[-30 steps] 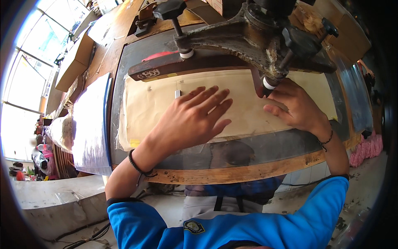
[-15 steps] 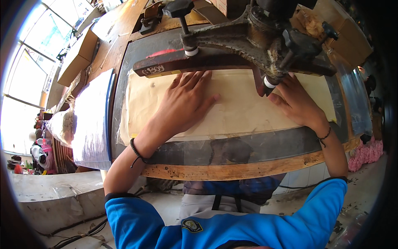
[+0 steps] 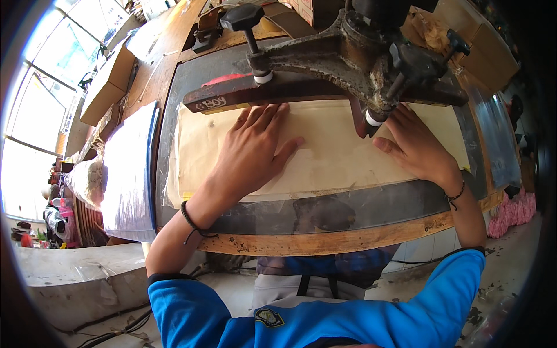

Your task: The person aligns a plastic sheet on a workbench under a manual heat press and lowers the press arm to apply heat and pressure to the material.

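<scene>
A wide cream sheet [image 3: 331, 156] lies flat on a dark work surface [image 3: 348, 211] with a wooden front edge [image 3: 348, 235]. My left hand [image 3: 255, 151] rests palm down on the sheet's left half, fingers spread and reaching under a dark metal bar [image 3: 278, 90]. My right hand [image 3: 415, 145] lies flat on the sheet's right half, beside a white-tipped post [image 3: 372, 119] of the heavy metal arm [image 3: 348, 52] above. Neither hand grips anything.
A pile of pale sheets [image 3: 127, 174] lies left of the work surface. A cardboard box [image 3: 107, 81] sits farther back on the left, by bright windows [image 3: 35, 87]. Pink material [image 3: 513, 211] lies at the right. A concrete ledge [image 3: 69, 278] runs at lower left.
Both hands have slid farther away from me over the sheet, and the left fingertips now reach under the metal bar. The sheet has not visibly shifted.
</scene>
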`<control>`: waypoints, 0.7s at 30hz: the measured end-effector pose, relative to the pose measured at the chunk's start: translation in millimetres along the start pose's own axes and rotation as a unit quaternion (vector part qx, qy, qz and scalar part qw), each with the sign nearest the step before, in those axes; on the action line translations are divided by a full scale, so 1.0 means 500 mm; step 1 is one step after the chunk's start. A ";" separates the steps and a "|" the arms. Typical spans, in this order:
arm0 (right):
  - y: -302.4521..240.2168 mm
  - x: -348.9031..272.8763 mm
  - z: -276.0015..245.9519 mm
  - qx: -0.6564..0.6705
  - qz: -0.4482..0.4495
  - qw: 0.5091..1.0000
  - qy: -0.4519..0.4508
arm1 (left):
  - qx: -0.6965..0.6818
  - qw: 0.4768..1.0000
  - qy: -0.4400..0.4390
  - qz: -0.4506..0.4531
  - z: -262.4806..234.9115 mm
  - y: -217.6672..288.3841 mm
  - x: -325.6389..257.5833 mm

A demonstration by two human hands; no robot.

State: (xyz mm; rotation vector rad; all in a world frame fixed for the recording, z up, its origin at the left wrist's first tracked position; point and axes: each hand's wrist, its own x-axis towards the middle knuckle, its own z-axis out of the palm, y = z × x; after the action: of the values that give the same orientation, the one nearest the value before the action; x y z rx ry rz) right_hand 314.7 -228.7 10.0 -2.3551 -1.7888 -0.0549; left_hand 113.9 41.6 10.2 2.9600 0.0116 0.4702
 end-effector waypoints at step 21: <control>-0.039 -0.025 -0.050 -0.006 0.029 0.995 -0.099 | 0.126 0.988 -0.022 -0.090 -0.003 0.013 -0.030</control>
State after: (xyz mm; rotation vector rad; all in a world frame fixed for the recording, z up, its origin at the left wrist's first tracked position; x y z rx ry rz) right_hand 294.5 -239.5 35.4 -2.4963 -1.8058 0.1827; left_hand 99.2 34.7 7.8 3.1742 0.3554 0.4060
